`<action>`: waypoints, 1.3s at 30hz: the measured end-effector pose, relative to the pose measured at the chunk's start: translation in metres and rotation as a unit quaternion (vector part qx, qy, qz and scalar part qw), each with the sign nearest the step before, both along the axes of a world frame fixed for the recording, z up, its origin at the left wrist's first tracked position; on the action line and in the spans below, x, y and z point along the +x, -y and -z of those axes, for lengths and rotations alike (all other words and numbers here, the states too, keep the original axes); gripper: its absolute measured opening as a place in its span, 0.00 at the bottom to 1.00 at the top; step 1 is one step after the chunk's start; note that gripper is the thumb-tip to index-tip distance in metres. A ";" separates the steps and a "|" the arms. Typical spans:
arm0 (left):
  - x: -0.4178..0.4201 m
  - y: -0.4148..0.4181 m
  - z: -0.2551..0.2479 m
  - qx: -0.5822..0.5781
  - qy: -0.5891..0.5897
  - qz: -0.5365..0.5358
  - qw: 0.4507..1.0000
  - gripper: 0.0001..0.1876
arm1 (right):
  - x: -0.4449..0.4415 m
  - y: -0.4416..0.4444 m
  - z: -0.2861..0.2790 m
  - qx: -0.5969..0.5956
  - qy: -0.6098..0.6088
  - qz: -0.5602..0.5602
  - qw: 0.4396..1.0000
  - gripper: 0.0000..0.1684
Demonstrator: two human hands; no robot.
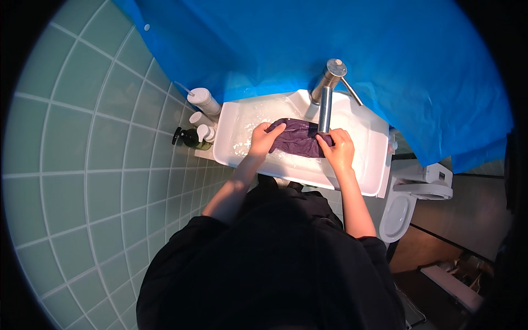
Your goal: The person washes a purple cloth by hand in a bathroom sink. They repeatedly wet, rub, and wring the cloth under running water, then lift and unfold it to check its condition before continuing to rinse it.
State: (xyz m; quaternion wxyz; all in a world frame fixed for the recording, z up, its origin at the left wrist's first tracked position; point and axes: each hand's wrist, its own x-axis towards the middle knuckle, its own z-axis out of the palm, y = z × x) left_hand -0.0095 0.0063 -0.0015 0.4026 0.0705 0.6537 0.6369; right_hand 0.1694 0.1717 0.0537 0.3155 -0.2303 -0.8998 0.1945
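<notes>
A dark purple cloth [295,138], wet and wrinkled, is stretched between my two hands over a white washbasin [222,136]. My left hand [264,139] pinches its left end, thumb on top. At the right end, just below the spout, my right hand [338,148] grips the cloth between thumb and fingers. The metal faucet [325,95] rises from the basin's back edge, its thin lever pointing right; its spout tip covers a bit of the cloth. Cloudy water with foam [243,146] lies in the basin under the cloth. Whether water runs from the spout, I cannot tell.
Left of the basin stand a white dispenser [206,101], a small white container [200,119], a white pump bottle [206,133] and a dark green pump bottle [192,138], near a tiled wall [70,136]. A blue sheet [268,41] hangs behind. A toilet [398,214] stands at right.
</notes>
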 end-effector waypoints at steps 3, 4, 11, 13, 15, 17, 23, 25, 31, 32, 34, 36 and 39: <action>-0.004 0.000 0.000 -0.122 -0.386 0.006 0.914 0.23 | 0.012 0.003 0.006 -0.012 0.016 0.002 1.000 0.15; -0.005 0.002 -0.002 -0.133 -0.389 0.018 0.912 0.24 | 0.015 0.005 0.004 -0.013 0.019 -0.002 1.000 0.15; 0.017 0.002 -0.007 -0.274 -0.612 0.039 0.741 0.25 | 0.030 0.010 0.015 -0.045 0.107 -0.019 0.993 0.19; 0.021 -0.006 0.006 -0.238 -0.604 0.079 0.757 0.30 | 0.021 0.018 0.014 -0.024 0.154 0.014 0.988 0.22; 0.030 -0.015 0.009 -0.237 -0.618 0.106 0.742 0.35 | 0.015 0.022 0.017 -0.006 0.187 0.030 0.982 0.26; 0.045 -0.024 -0.005 -0.272 -0.655 0.119 0.695 0.39 | 0.008 0.026 0.023 0.052 0.178 0.047 0.982 0.27; 0.049 -0.041 -0.005 -0.321 -0.659 0.203 0.649 0.31 | -0.014 0.033 0.040 0.068 0.330 0.045 0.940 0.27; 0.037 -0.049 -0.009 -0.316 -0.658 0.219 0.647 0.27 | -0.023 0.030 0.042 0.048 0.371 0.043 0.926 0.27; 0.015 -0.061 0.046 -0.122 -0.750 0.068 0.646 0.16 | -0.028 0.006 0.059 0.056 0.308 0.006 0.950 0.25; 0.010 -0.061 0.053 -0.128 -0.755 0.106 0.634 0.16 | -0.029 0.002 0.062 0.036 0.316 0.002 0.948 0.27; 0.003 -0.065 0.050 -0.133 -0.766 0.131 0.615 0.14 | -0.031 -0.005 0.067 0.033 0.317 0.002 0.948 0.28; -0.003 -0.070 0.046 -0.125 -0.782 0.112 0.601 0.13 | -0.034 -0.008 0.068 0.041 0.330 0.008 0.943 0.27; -0.021 -0.071 0.081 -0.093 -0.800 0.145 0.574 0.11 | -0.041 -0.014 0.076 0.028 0.339 0.006 0.940 0.28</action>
